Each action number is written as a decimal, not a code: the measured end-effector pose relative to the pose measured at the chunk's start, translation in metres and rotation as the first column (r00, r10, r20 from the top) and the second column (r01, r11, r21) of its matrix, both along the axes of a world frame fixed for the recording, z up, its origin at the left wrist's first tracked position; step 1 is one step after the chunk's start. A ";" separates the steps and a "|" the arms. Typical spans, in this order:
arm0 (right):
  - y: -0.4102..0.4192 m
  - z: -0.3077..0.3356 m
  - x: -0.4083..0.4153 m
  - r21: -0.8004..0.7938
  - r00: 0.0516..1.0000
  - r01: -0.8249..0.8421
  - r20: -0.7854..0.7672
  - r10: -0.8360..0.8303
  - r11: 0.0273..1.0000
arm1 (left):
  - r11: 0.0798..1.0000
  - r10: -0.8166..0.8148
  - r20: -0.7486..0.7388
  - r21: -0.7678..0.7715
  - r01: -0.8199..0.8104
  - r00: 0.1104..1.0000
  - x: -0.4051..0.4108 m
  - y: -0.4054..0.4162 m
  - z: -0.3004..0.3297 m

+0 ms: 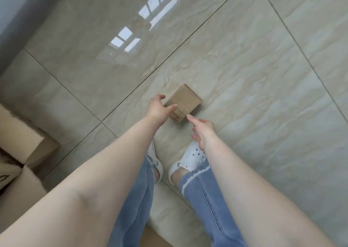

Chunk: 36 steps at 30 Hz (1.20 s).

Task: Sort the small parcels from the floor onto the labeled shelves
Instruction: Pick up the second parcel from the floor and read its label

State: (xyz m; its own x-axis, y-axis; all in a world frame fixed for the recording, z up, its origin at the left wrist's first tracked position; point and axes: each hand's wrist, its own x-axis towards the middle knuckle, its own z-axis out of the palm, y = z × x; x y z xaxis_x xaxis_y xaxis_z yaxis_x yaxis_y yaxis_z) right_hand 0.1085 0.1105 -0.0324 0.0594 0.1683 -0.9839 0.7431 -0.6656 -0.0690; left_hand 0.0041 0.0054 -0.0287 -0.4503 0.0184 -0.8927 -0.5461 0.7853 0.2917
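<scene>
A small brown cardboard parcel lies flat on the glossy beige floor tiles, just ahead of my feet. My left hand reaches down over its near-left corner with fingers spread; whether it touches the cardboard I cannot tell. My right hand hovers a little below and right of the parcel, fingers apart, holding nothing. No shelves are in view.
Larger cardboard boxes stand at the left edge, one with dark printing. My white perforated shoes and blue jeans are directly below the hands. A grey wall runs along the upper left. Bare tile spreads to the right and beyond.
</scene>
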 end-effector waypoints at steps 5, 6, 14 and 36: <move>-0.008 -0.065 -0.009 0.005 0.999 0.018 -0.028 -0.018 1.000 | 0.998 -0.056 0.048 0.043 0.054 0.997 0.003 0.013 -0.055; -0.009 -0.070 -0.012 0.003 0.997 0.045 -0.057 -0.045 0.999 | 0.997 -0.068 0.057 0.048 0.066 0.996 0.005 0.014 -0.058; -0.005 0.025 -0.035 0.112 0.959 0.213 -0.213 -0.186 0.971 | 0.997 -0.065 -0.102 0.035 0.068 0.993 -0.002 0.016 0.038; 0.054 0.597 -0.078 0.318 0.807 0.210 -0.591 0.020 0.925 | 0.872 0.082 -0.034 0.486 -0.055 0.996 -0.078 0.057 0.579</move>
